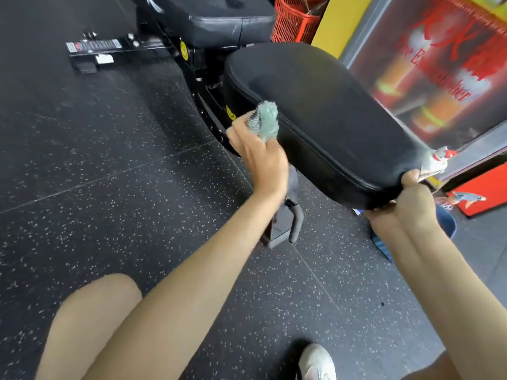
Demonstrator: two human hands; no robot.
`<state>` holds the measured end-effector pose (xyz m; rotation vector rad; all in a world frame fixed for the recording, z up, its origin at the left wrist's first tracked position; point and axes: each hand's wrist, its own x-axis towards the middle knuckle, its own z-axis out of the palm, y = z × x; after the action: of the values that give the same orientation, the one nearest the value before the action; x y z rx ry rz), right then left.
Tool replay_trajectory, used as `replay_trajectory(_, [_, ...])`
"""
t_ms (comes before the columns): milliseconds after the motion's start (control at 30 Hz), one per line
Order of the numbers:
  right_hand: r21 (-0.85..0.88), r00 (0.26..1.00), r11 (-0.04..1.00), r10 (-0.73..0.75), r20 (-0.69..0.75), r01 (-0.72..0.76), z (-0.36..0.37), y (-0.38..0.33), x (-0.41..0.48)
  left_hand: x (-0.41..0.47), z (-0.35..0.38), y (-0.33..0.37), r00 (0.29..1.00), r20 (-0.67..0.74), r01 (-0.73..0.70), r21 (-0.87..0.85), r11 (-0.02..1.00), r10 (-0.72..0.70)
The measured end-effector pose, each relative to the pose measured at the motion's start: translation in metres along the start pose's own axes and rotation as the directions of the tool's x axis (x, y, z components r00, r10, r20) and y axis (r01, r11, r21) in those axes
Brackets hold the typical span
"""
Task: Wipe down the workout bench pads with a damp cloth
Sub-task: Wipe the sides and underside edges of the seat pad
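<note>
Nearest us, our right hand (pixel 408 196) curls its fingers round the near end of the tilted back pad (pixel 329 105); if that hold slips, we judge the pad may swing. Our left hand (pixel 258 157) pinches a bunched grey cloth (pixel 266 122) against the pad's left seam; balled so tightly, it may miss the top face. Beyond lies the seat pad (pixel 219 17). The floor bar's label (pixel 93 46) is too small to read; the poster (pixel 439 64) carries blurred red lettering, perhaps ending "her".

A gym: speckled rubber floor (pixel 109 187) and black padded workout bench (pixel 315 111).
</note>
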<state>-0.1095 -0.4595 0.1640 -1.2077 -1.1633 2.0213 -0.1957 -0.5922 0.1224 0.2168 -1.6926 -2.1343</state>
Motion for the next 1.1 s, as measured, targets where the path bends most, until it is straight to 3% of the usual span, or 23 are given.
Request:
replay_trajectory(67, [0.001, 1.000, 1.000, 0.005, 0.012, -0.005, -0.001, -0.001, -0.001, 0.012, 0.005, 0.003, 0.993, -0.098, 0.073, 0.003, 0.997, -0.072])
replay_trajectory(100, [0.002, 1.000, 1.000, 0.006, 0.011, -0.006, -0.002, -0.001, -0.001, 0.004, 0.007, 0.004, 0.995, -0.098, 0.036, 0.047, 0.998, -0.032])
replay_trajectory(167, [-0.001, 1.000, 1.000, 0.004, 0.008, -0.003, -0.007, -0.003, 0.000, -0.029, 0.008, 0.003, 0.992, 0.032, -0.125, 0.123, 0.985, 0.122])
replay_trajectory(233, [0.010, 1.000, 1.000, 0.005, 0.028, -0.006, -0.011, -0.005, 0.002, -0.043, 0.006, 0.000, 0.979, 0.135, -0.167, 0.093, 0.981, 0.154])
replay_trajectory(367, [0.024, 0.999, 1.000, 0.006, 0.047, -0.007, -0.014, -0.004, 0.002, 0.011, 0.009, 0.003, 0.997, -0.067, 0.029, 0.015, 0.999, -0.028])
replay_trajectory(433, [0.028, 0.999, 1.000, -0.003, 0.051, 0.001, -0.011, -0.004, 0.002, 0.035, 0.011, 0.005, 0.990, -0.135, 0.044, 0.014, 0.999, -0.042])
replay_trajectory(633, [0.028, 1.000, 1.000, 0.010, 0.010, -0.011, -0.007, 0.001, 0.006, 0.100, -0.004, -0.001, 0.944, -0.187, 0.275, -0.005, 0.961, -0.271])
replay_trajectory(733, [0.002, 0.999, 1.000, 0.008, 0.047, -0.008, -0.009, 0.003, 0.006, 0.064, -0.008, 0.002, 0.982, -0.176, 0.096, 0.115, 0.989, -0.075])
replay_trajectory(833, [-0.010, 0.997, 1.000, -0.003, 0.082, 0.004, -0.005, 0.002, 0.006, -0.005, -0.003, 0.007, 0.988, 0.001, -0.151, 0.124, 0.981, 0.152])
replay_trajectory(900, [-0.002, 0.997, 1.000, 0.006, 0.078, -0.005, -0.004, 0.003, 0.005, -0.045, 0.000, 0.002, 0.951, 0.123, -0.298, 0.137, 0.945, 0.282])
replay_trajectory(1000, [-0.012, 0.995, 1.000, 0.025, 0.094, -0.024, -0.010, 0.006, 0.008, -0.082, -0.002, -0.009, 0.816, 0.310, -0.549, 0.149, 0.823, 0.488])
replay_trajectory(1100, [-0.018, 0.991, 0.996, 0.089, 0.103, -0.087, -0.016, 0.002, 0.013, -0.084, -0.004, -0.020, 0.587, 0.459, -0.788, 0.139, 0.599, 0.667])
